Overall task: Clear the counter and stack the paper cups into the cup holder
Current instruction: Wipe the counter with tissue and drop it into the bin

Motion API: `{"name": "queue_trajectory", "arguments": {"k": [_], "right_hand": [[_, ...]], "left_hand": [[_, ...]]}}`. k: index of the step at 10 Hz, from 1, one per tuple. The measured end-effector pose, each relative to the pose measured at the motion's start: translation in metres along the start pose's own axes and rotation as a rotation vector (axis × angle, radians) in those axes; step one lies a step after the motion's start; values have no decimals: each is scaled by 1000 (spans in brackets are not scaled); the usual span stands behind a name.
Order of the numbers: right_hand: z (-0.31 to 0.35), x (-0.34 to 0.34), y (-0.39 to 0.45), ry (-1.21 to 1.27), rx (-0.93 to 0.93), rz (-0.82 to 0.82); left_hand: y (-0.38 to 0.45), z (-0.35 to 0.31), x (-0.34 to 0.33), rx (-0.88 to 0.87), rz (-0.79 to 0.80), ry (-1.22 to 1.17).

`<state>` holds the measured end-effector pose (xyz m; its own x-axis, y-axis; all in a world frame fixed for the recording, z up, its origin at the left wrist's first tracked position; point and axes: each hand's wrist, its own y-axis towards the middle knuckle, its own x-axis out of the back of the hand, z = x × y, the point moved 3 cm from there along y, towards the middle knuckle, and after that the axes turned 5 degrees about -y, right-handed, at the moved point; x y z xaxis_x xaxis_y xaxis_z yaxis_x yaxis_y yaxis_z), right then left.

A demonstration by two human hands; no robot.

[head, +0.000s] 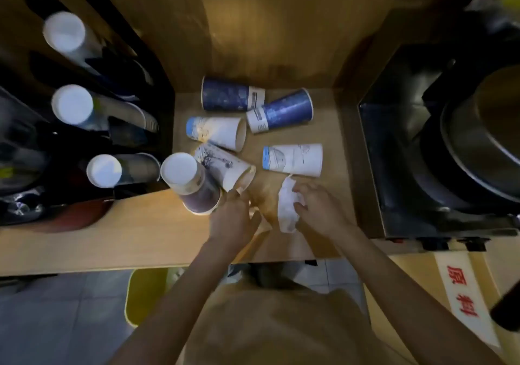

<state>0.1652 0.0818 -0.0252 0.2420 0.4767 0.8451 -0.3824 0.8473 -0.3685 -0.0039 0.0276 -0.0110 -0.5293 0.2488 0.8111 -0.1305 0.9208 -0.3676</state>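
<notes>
Several paper cups lie on their sides on the wooden counter (140,238): two dark blue cups (228,94) (284,110) at the back, two white-and-blue cups (216,132) (294,158) in the middle, and a white cup with a tree print (222,166). A purple cup (191,184) stands upside down at the left. My left hand (233,218) touches the rim of the tree-print cup and pinches a scrap of paper. My right hand (318,210) grips a crumpled white tissue (287,212). The black cup holder (118,105) at the left holds stacks of cups.
A black machine (416,167) with a round metal pan (484,139) stands at the right. A brown spill stain (267,198) shows on the counter between my hands. A yellow bin (146,291) sits on the floor below the counter edge.
</notes>
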Motion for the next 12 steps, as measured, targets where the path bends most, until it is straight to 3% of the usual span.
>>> {"name": "queue_trajectory", "arguments": {"k": [2, 3, 4, 5, 6, 8, 9, 10, 11, 12], "right_hand": [[-7, -41, 6, -220, 10, 73], [-17, -65, 15, -371, 109, 25], [-17, -79, 17, -609, 240, 101], [-14, -77, 15, -651, 303, 1], [-17, -84, 14, -600, 277, 50], [-17, -87, 21, -445, 249, 48], [-4, -71, 21, -301, 224, -59], [19, -50, 22, -204, 117, 179], [32, -52, 30, -104, 87, 261], [52, -60, 27, 29, 120, 242]], "left_hand": [[-8, 24, -42, 29, -10, 108], [-7, 34, -57, 13, 16, 92], [-4, 41, -65, 14, 35, -15], [-2, 40, -66, -30, -30, -55], [-1, 40, -64, -8, -120, -78], [2, 47, -59, 81, -52, 62], [-3, 50, -63, 124, -28, 96], [-9, 49, -58, 139, -12, 88], [-21, 62, -56, 177, -18, -50], [-41, 88, -47, 261, -69, -261]]}}
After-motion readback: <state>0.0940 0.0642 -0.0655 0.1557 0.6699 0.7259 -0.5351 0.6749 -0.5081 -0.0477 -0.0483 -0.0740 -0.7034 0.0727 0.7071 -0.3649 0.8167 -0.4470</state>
